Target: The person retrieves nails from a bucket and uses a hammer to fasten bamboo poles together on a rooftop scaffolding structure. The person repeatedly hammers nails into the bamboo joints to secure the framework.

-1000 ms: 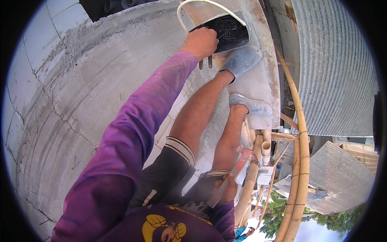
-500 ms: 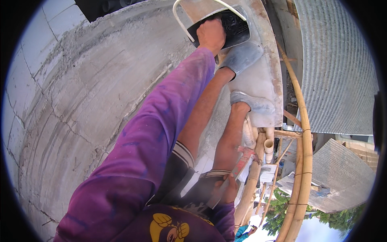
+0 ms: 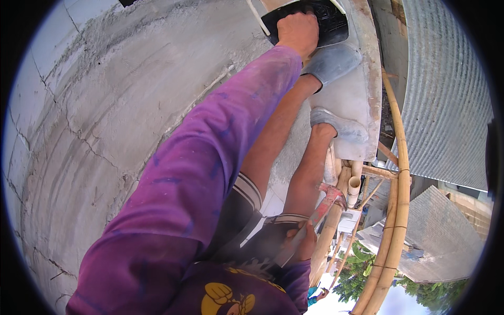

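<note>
Overhead, your left hand [image 3: 298, 32] is fisted around a black tray [image 3: 325, 21] by the wall [image 3: 121, 115], while your right hand [image 3: 303, 242] clasps a trowel [image 3: 315, 218].

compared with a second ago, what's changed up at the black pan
The left hand has slid further onto the black pan and now has a grip on its near edge, the purple sleeve stretched out more. The right hand stays low by the hip on a trowel; both feet remain on the plank.
</note>
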The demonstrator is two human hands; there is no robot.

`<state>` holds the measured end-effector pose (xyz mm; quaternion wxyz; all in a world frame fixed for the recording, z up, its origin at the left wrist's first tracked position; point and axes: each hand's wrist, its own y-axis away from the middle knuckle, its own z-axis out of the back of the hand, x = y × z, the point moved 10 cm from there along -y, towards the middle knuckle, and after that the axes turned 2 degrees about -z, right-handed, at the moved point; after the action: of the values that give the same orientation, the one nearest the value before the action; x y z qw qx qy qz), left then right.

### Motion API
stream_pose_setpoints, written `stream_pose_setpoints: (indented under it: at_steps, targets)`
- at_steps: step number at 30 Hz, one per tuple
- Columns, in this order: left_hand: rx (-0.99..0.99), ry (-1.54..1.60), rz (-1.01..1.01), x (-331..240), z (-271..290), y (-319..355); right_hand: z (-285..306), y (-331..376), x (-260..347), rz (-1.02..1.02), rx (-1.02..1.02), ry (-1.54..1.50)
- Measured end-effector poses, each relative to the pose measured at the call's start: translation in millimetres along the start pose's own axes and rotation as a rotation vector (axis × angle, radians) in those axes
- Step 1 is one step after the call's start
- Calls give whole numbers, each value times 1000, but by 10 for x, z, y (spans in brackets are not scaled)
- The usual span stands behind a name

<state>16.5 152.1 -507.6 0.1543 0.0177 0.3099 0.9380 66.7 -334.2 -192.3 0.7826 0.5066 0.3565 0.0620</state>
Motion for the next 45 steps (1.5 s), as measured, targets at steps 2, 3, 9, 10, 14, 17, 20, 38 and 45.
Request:
stream_pose_setpoints:
  at_steps: [2,3,9,10,14,17,20,38,45]
  targets:
    - [45,-75,-9,-28,-18,-16,6,2,27,10,10,-7]
    - [77,-140,-31,-43,-31,-22,20,3,20,-3,4,-3]
    - [129,-248,-25,-50,-19,-36,35,-6,51,7,24,11]
    - [53,-238,-49,-83,45,-25,40,-9,53,8,25,4]
    - [-9,-117,-9,-30,80,81,80,-22,39,-3,-1,-11]
    - [-187,85,-52,-31,313,239,84,-24,37,-8,8,-3]
    - [-370,285,-138,-46,645,455,101,-28,45,-7,11,0]
    - [-73,1804,145,-386,1181,1164,206,-78,54,12,32,-41]
    - [41,1793,59,-579,1240,1261,196,-100,23,27,47,-60]
